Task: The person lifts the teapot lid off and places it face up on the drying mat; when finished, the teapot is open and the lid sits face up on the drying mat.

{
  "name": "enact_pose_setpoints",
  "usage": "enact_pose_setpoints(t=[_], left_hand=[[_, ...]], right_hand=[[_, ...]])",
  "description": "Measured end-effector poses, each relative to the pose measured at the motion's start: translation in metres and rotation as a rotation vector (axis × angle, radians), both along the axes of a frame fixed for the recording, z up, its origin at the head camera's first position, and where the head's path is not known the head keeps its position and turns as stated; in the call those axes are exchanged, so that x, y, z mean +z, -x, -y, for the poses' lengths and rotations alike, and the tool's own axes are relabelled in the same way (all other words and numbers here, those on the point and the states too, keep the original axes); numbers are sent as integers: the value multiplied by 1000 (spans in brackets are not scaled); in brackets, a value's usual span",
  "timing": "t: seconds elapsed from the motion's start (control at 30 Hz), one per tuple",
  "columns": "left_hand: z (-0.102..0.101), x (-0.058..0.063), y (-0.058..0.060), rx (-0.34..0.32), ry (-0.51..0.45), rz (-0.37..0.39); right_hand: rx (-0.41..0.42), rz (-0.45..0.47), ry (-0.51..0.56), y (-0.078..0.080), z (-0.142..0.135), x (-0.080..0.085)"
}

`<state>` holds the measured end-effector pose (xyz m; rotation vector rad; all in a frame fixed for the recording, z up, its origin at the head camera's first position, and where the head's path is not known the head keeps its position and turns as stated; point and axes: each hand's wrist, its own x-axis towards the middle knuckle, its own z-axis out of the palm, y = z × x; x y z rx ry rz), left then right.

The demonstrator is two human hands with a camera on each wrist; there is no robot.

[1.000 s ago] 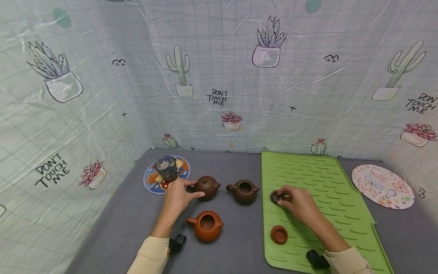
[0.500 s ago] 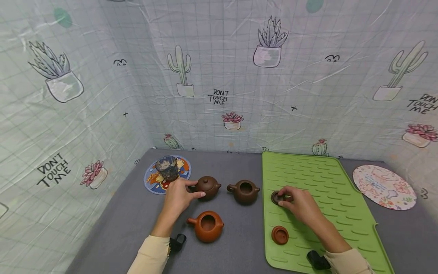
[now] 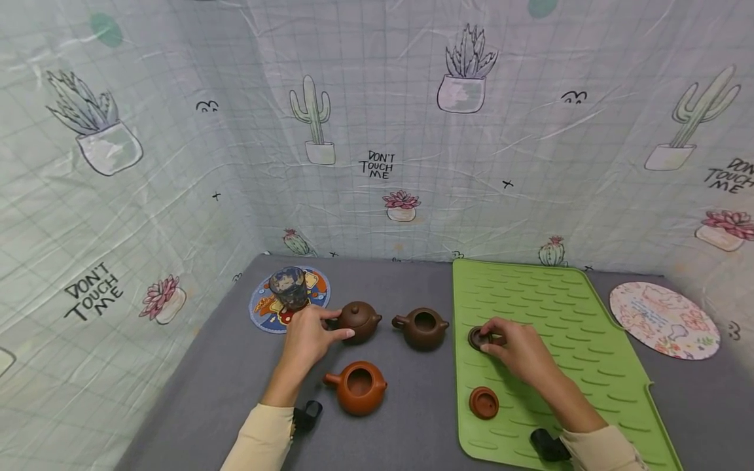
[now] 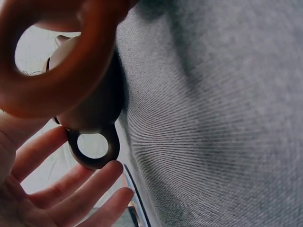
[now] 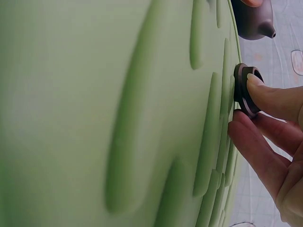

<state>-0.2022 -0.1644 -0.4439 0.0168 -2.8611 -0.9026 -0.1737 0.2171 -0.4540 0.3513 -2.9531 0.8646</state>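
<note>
My left hand [image 3: 307, 335] holds the lidded brown teapot [image 3: 360, 322] at its handle end, thumb and index finger on either side. In the left wrist view, the other fingers spread loosely near its handle [image 4: 95, 163]. My right hand [image 3: 521, 352] pinches a dark brown lid [image 5: 241, 85] between thumb and fingers; the lid rests upside down on the green mat [image 3: 530, 294]. Between the hands stands a lidless brown teapot [image 3: 419, 339]. An orange-brown teapot [image 3: 368, 400], also lidless, stands nearer. Its matching lid [image 3: 484, 403] lies on the mat.
A glass [image 3: 288, 288] stands on a colourful round coaster [image 3: 259, 314] at the back left. A pink-patterned oval pad [image 3: 665, 320] lies right of the mat. Printed cloth walls [image 3: 412, 150] close off the grey tabletop [image 3: 412, 435] behind and at the sides.
The whole head view shifts very slightly. Both hands, the teapots and the lids keep their places.
</note>
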Motion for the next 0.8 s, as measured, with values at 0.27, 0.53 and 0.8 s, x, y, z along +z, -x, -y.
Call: enact_pose_setpoints(t=[0.27,0.53,0.8], left_hand=[[-1,1,1,-10,8,-19],[0,1,3,-18,12,-22],[-1,1,4,-25,13,-26]], right_hand=[[-2,4,6,-1,0,-1],[0,1,2,0,0,-1],[1,13,7,0,-1,-1]])
